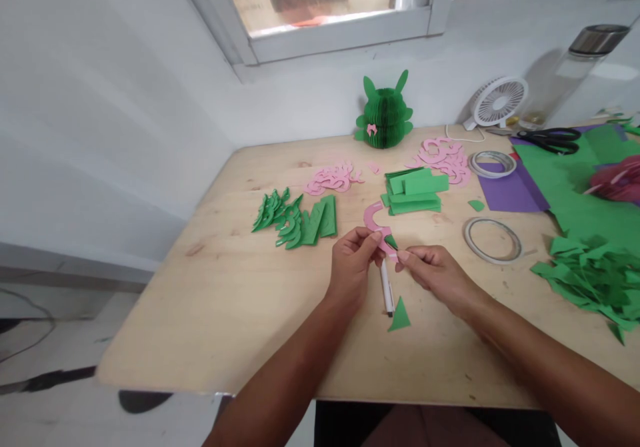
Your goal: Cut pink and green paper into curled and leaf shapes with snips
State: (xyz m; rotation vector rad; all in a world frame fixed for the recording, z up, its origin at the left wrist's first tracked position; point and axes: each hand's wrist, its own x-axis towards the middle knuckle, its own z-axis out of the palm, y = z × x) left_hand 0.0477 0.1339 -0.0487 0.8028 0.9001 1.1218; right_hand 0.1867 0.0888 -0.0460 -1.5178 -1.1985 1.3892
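Observation:
Between both hands is a curved pink paper cutout [373, 216] with small white strips on it, and a dark green paper piece [391, 241] shows against it. My left hand [356, 253] pinches the cutout near its middle. At the cutout's lower right end, my right hand [425, 267] has thumb and finger closed on the pink edge. Just below the hands a white pen [387, 290] lies on the table, and beside its tip is a green paper scrap [401, 316]. What the fingertips cover is hidden.
Green cutouts [277, 215], pink cutouts [334, 179] and green strips [415, 192] lie beyond the hands. A green honeycomb paper figure [384, 117] stands by the wall. To the right are tape rolls [493, 240], scissors [550, 141], a small fan [500, 102] and green scraps [595, 280].

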